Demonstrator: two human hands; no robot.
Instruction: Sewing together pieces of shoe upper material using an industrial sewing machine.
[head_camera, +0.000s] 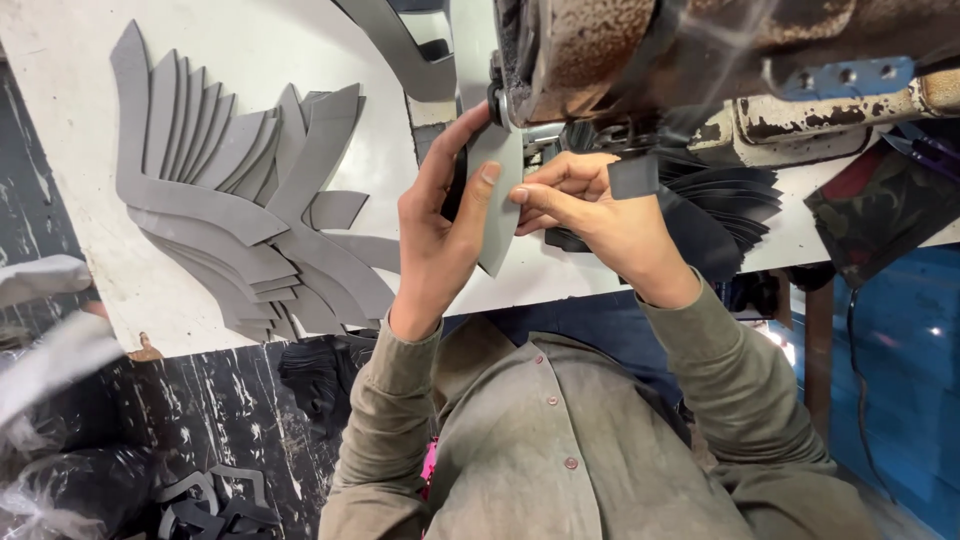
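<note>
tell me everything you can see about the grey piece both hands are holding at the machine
The grey piece is a flat, thin, matte cut-out, like leather or synthetic sheet, with a smooth curved outline tapering to a point at its lower end. It stands roughly upright above the white table, its top end up against the rusty machine. The left hand pinches it from the left, thumb across its face; the right hand grips its right edge with the fingertips.

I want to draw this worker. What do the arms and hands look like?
Both arms wear long, loose olive-grey shirt sleeves ending at the wrists. The left hand and right hand are bare: no gloves, rings or watch visible. The shirt has small round buttons.
</note>
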